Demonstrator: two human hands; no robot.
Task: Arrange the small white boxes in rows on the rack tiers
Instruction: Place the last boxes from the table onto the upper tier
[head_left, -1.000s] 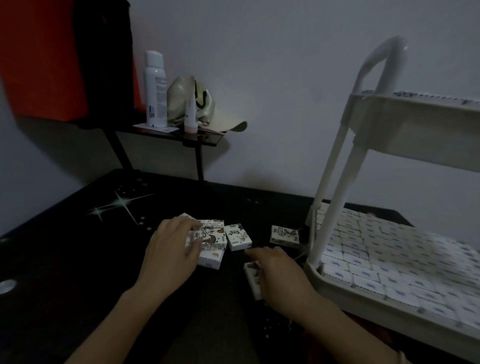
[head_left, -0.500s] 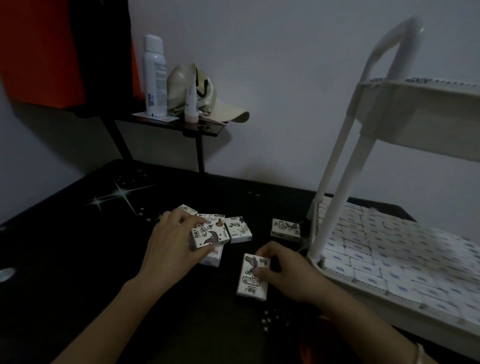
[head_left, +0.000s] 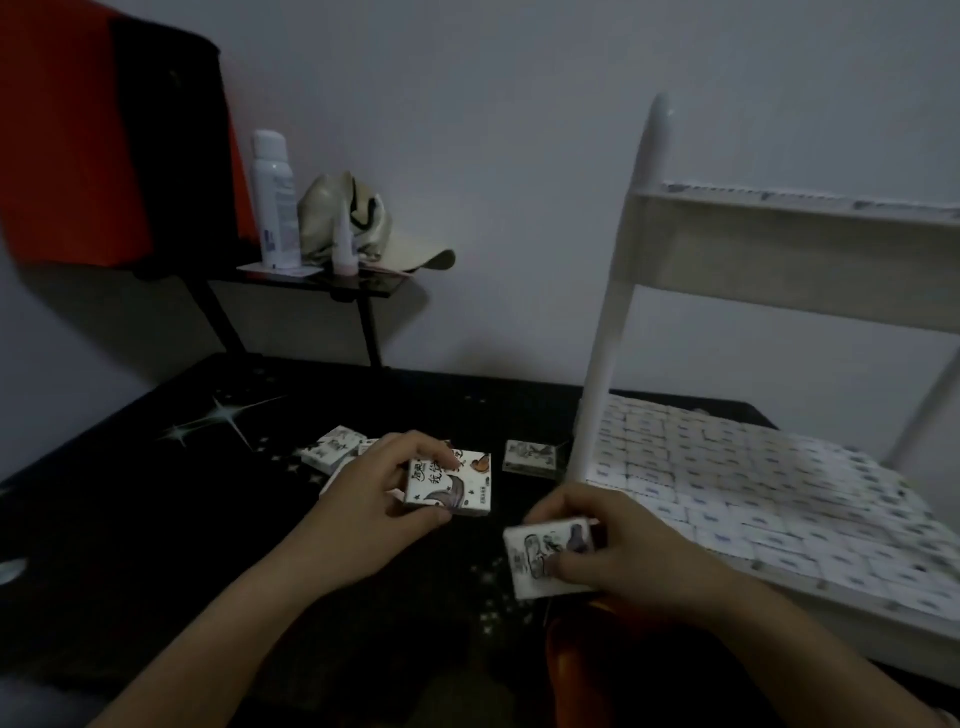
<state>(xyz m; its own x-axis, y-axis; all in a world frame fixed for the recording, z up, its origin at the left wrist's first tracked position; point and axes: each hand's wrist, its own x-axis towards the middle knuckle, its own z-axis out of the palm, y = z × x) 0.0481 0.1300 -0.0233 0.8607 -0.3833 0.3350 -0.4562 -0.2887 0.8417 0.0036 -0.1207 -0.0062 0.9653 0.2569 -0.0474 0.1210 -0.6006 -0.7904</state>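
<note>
Across the right of the frame, the white rack (head_left: 618, 322) stood on the dark tabletop (head_left: 130, 493). Its lower tier (head_left: 810, 603) was packed edge to edge with rows of small white boxes (head_left: 753, 467). The upper tier (head_left: 779, 244) showed a line of box tops along its rim, but how full it was could not be told from below.

By my judgement most of the work was done. Only a handful of boxes were off the rack: one loose box (head_left: 532, 457) just beside the rack's post, a small cluster (head_left: 332, 449) left of centre, and the two in hand.

At centre frame the left hand (head_left: 363, 514) was held low over the tabletop. Its grip was clamped on a printed box (head_left: 452, 486), fingers over the top edge and thumb under the bottom edge. Lower right of centre, near the lower tier's front corner, the right hand (head_left: 639, 566) had its grip closed round a second box (head_left: 540, 561), fingers curled over the far edge and thumb against its face. Both forearms reached in from the bottom edge. Each held box needed a free place, probably on the upper tier.
</note>
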